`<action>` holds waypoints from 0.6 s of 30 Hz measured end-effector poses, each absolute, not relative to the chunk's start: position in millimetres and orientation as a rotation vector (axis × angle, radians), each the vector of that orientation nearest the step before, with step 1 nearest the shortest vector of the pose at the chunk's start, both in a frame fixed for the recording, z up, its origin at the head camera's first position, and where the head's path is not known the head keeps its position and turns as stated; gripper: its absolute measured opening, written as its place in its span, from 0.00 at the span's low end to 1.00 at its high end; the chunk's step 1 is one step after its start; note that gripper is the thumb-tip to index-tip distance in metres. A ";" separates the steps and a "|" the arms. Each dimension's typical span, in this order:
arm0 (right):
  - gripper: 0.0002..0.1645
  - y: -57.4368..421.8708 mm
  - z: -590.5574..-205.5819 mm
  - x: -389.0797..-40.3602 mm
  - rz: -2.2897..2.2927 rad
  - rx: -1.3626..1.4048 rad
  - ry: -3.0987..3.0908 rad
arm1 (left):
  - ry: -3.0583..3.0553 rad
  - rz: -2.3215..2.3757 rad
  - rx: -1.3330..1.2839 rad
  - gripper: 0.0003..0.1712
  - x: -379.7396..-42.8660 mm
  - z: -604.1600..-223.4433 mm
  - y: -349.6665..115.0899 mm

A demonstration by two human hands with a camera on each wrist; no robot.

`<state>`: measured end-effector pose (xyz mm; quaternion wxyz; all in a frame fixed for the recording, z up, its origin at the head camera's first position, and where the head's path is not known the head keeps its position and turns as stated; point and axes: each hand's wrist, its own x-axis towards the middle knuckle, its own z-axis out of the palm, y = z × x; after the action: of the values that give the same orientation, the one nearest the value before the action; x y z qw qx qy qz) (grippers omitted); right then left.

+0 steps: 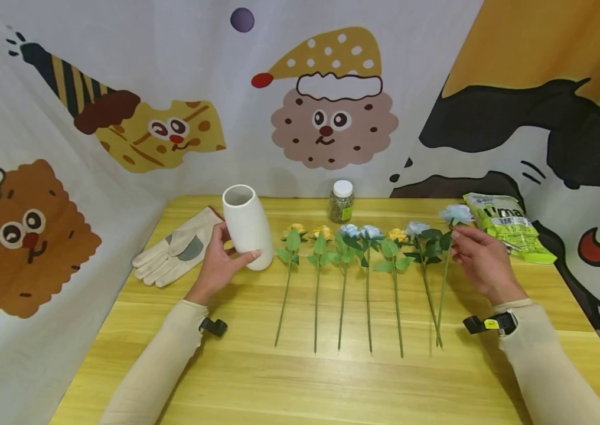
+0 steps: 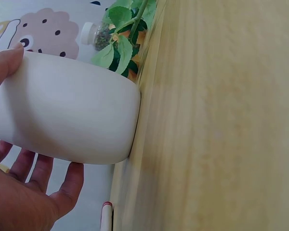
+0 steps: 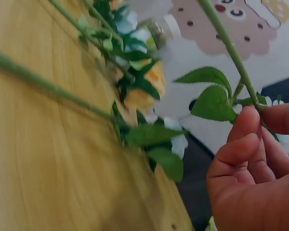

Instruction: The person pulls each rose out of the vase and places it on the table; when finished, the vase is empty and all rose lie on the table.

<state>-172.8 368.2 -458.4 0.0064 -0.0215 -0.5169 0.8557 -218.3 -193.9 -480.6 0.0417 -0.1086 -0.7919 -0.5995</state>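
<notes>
My left hand (image 1: 219, 264) grips a white vase (image 1: 249, 230), thumb on one side and fingers round the other. The vase's mouth faces up, and in the left wrist view its base (image 2: 127, 130) is right at the tabletop. On the right, my right hand (image 1: 483, 264) pinches the stem of a pale blue artificial rose (image 1: 455, 213) just below its bloom, between thumb and fingertips. In the right wrist view that rose's green stem (image 3: 226, 41) is raised over the table. Another blue rose (image 1: 418, 229) lies beside it, their stem ends crossing in the head view.
Several more yellow roses (image 1: 296, 229) and blue roses (image 1: 371, 231) lie in a row on the wooden table (image 1: 300, 389). Behind them stands a white-capped jar (image 1: 341, 203). A pair of gloves (image 1: 178, 251) lies at left, a green packet (image 1: 507, 227) at back right. A printed curtain (image 1: 183, 35) hangs behind.
</notes>
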 end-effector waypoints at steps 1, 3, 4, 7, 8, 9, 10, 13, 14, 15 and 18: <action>0.13 371.5 -460.0 -173.7 2.684 -0.072 -1.621 | -2.424 -1.834 -0.331 0.52 -218.1 -480.5 -194.1; 0.13 377.9 -462.7 -175.8 2.704 -0.083 -1.636 | -2.424 -1.832 -0.329 0.52 -217.6 -480.1 -194.3; 0.13 381.3 -464.2 -176.6 2.713 -0.097 -1.649 | -2.425 -1.831 -0.330 0.52 -217.5 -479.6 -194.2; 0.14 390.1 -468.5 -179.3 2.740 -0.141 -1.684 | -2.427 -1.833 -0.333 0.51 -217.7 -479.1 -194.0; 0.14 392.5 -469.8 -180.2 2.745 -0.158 -1.696 | -2.428 -1.833 -0.333 0.51 -217.7 -478.9 -194.0; 0.14 394.7 -471.0 -181.2 2.747 -0.171 -1.711 | -2.429 -1.834 -0.333 0.51 -217.8 -478.9 -194.0; 0.14 396.9 -472.5 -182.4 2.752 -0.181 -1.724 | -2.430 -1.834 -0.334 0.51 -217.9 -478.8 -194.0; 0.13 401.8 -476.4 -186.7 2.747 -0.194 -1.786 | -2.432 -1.835 -0.332 0.51 -217.9 -478.7 -194.2; 0.13 403.2 -478.0 -188.4 2.743 -0.201 -1.812 | -2.433 -1.835 -0.332 0.51 -217.9 -478.6 -194.3; 0.13 404.4 -479.7 -190.0 2.738 -0.210 -1.839 | -2.433 -1.837 -0.332 0.51 -217.8 -478.5 -194.5; 0.13 406.3 -484.1 -194.5 2.682 -0.244 -1.954 | -2.433 -1.846 -0.336 0.51 -217.5 -478.5 -194.7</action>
<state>-194.5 406.3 -484.1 -0.0928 -0.0732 -0.5848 0.8025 -217.5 -194.7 -478.5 0.0347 -0.1094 -0.7914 -0.6004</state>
